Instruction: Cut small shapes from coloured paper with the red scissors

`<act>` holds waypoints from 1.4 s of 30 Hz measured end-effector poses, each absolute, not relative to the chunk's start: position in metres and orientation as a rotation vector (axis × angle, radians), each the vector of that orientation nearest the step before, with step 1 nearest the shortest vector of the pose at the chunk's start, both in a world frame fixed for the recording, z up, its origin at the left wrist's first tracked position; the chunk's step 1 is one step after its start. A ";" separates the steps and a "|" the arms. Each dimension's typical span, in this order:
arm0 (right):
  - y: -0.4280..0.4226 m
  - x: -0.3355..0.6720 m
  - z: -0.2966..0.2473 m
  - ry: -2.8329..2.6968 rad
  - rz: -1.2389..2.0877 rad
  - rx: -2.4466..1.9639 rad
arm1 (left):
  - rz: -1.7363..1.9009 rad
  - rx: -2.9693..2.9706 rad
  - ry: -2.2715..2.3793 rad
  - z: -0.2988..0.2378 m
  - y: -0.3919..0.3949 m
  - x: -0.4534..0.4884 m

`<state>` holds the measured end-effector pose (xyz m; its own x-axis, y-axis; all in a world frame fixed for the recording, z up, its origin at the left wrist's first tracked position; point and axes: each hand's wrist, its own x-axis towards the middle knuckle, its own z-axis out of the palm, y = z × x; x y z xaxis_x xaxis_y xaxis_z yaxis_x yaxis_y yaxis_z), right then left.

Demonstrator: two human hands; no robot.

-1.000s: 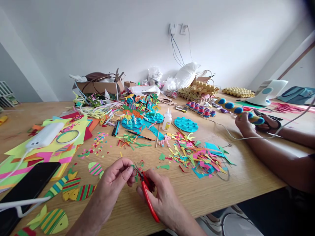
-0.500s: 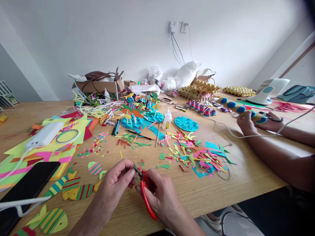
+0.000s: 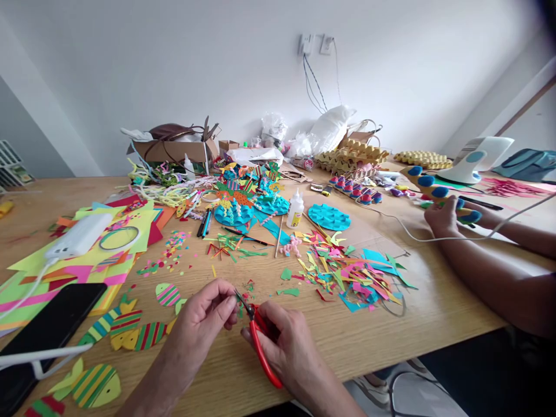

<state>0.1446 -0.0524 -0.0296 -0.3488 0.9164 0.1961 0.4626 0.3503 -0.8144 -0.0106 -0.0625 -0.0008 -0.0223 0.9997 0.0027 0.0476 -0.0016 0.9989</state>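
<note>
In my right hand [image 3: 286,336] is a pair of red-handled scissors [image 3: 266,358], blades pointing up and left. My left hand [image 3: 206,324] is pinched just left of the blade tips; whatever it holds is too small and hidden to make out. Tiny green and red paper bits [image 3: 248,285] lie beyond the blades. Left of my left hand are several striped paper fish, among them a pink and green one [image 3: 167,294], a red and green one [image 3: 150,337] and a large yellow-green one [image 3: 96,388].
Paper scraps [image 3: 347,269] are heaped right of centre, near a glue bottle [image 3: 296,211] and a blue egg-carton piece [image 3: 329,217]. A black phone [image 3: 52,336] and coloured paper sheets [image 3: 143,237] lie left. At right, another person's hand [image 3: 443,217] holds a painted egg-carton strip [image 3: 428,186]; a white cable [image 3: 417,236] crosses there.
The scissors have tilted slightly, with their handle lower and further right. My left hand has barely moved. The other person's hands and the painted strip have shifted a little to the right.
</note>
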 end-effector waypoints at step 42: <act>-0.029 0.128 -0.011 -1.670 1.126 -1.075 | 0.964 1.705 1.559 -0.003 -0.057 -0.015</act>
